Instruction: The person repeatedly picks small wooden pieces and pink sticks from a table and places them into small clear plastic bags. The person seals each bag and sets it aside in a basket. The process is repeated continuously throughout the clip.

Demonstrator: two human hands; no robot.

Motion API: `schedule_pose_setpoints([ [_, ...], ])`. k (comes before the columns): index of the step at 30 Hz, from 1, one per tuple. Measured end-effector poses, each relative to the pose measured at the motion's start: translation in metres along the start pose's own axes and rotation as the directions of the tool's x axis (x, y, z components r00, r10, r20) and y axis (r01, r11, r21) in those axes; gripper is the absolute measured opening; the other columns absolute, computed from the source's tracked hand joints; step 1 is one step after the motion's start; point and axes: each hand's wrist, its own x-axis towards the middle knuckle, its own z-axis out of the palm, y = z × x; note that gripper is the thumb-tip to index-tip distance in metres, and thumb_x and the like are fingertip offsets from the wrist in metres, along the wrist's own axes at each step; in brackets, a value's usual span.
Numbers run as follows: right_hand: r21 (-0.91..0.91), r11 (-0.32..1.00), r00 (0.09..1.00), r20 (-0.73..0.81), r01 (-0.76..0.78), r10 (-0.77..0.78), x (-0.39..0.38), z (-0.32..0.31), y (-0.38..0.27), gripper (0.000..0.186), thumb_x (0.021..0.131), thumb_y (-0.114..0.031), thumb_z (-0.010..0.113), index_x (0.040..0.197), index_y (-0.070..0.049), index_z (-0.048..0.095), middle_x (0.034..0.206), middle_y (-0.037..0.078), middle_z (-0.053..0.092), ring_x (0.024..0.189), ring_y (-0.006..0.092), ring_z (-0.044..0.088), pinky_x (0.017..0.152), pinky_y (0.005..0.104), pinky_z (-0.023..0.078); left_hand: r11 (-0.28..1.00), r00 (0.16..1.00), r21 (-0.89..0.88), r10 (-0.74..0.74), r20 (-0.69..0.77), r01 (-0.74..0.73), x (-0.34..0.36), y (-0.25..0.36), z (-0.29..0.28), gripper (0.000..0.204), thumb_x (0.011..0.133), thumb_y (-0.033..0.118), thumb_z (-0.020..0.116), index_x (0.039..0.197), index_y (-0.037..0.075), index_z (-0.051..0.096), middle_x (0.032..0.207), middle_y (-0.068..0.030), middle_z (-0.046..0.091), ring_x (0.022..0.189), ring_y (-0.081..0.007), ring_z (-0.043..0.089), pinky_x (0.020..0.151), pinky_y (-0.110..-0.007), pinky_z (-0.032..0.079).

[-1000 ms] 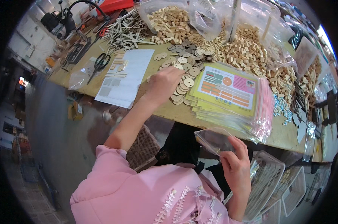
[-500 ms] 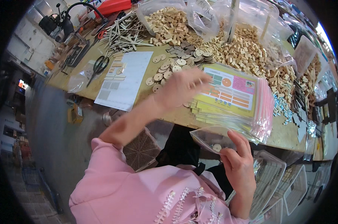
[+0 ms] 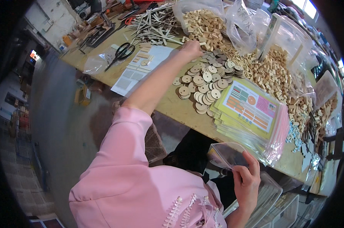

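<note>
My left hand (image 3: 191, 49) is stretched far over the table, at the near edge of a pile of small wooden blocks (image 3: 202, 28). Its fingers point down and are mostly hidden, so I cannot see what they grasp. Thin wooden strips (image 3: 156, 24) lie just left of it, dark flat pieces (image 3: 214, 57) to its right. My right hand (image 3: 248, 175) pinches the rim of a clear plastic bag (image 3: 227, 152) between thumb and fingers, below the table's front edge. The bag's mouth gapes; its contents are hard to make out.
Round wooden discs (image 3: 202, 87) with holes lie in front of a stack of printed yellow sheets in plastic bags (image 3: 252, 102). A white paper (image 3: 128, 79) bears sample pieces, with black scissors (image 3: 120, 55) beside it. Baskets (image 3: 265, 190) stand below at right.
My left hand has moved away from the printed stack, leftward and farther back to the wooden blocks. My right hand still holds the bag. The whole view has shifted.
</note>
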Motion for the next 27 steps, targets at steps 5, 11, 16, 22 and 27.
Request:
schedule_pose_setpoints([
  [5,-0.010,1.000,1.000,0.001,-0.006,0.006,-0.003,0.000,0.001,0.015,0.075,0.005,0.076,0.087,-0.001,0.070,0.132,0.018,0.062,0.125,0.0401,0.058,0.100,0.0445,0.051,0.995,0.992,-0.098,0.003,-0.128,-0.016,0.009,-0.006,0.014,0.031,0.077,0.027,0.082,0.097,0.007,0.071,0.093,-0.0118,0.073,0.088,-0.0269,0.071,0.079,-0.038,0.055],
  [11,-0.016,0.999,0.999,-0.010,0.044,-0.044,-0.001,-0.004,0.002,0.015,0.075,0.004,0.076,0.088,-0.001,0.069,0.131,0.019,0.062,0.123,0.0405,0.059,0.097,0.0448,0.053,0.749,0.999,-0.663,0.015,0.034,0.011,0.014,-0.048,0.015,0.024,0.087,0.017,0.078,0.105,0.004,0.071,0.084,-0.0016,0.070,0.072,-0.0080,0.062,0.062,-0.024,0.048],
  [16,0.031,1.000,1.000,-0.022,-0.001,0.001,-0.004,-0.002,0.002,0.017,0.074,0.007,0.077,0.088,0.000,0.070,0.131,0.019,0.063,0.125,0.0407,0.058,0.100,0.0444,0.051,0.473,0.978,-0.857,-0.064,0.200,0.207,-0.006,-0.036,-0.002,0.016,0.096,0.015,0.072,0.110,0.007,0.071,0.086,0.0014,0.071,0.073,-0.0039,0.065,0.058,-0.019,0.046],
  [22,-0.013,0.997,0.997,-0.025,0.073,-0.074,-0.001,-0.003,0.003,0.017,0.075,0.004,0.077,0.088,0.000,0.068,0.130,0.020,0.063,0.122,0.0406,0.060,0.096,0.0451,0.054,0.436,0.972,-0.869,-0.117,0.204,0.235,-0.019,-0.039,-0.005,0.017,0.100,0.011,0.067,0.117,0.008,0.068,0.097,0.0010,0.070,0.085,-0.0068,0.068,0.066,-0.018,0.052],
  [27,-0.009,0.997,0.997,-0.029,0.071,-0.071,-0.003,-0.003,0.004,0.017,0.074,0.004,0.077,0.088,0.000,0.068,0.130,0.020,0.063,0.122,0.0403,0.060,0.096,0.0449,0.054,0.215,0.965,-0.943,0.013,0.262,0.253,-0.005,-0.061,0.001,0.024,0.100,0.009,0.065,0.124,0.006,0.064,0.097,-0.0012,0.068,0.084,-0.0096,0.067,0.067,-0.019,0.054],
])
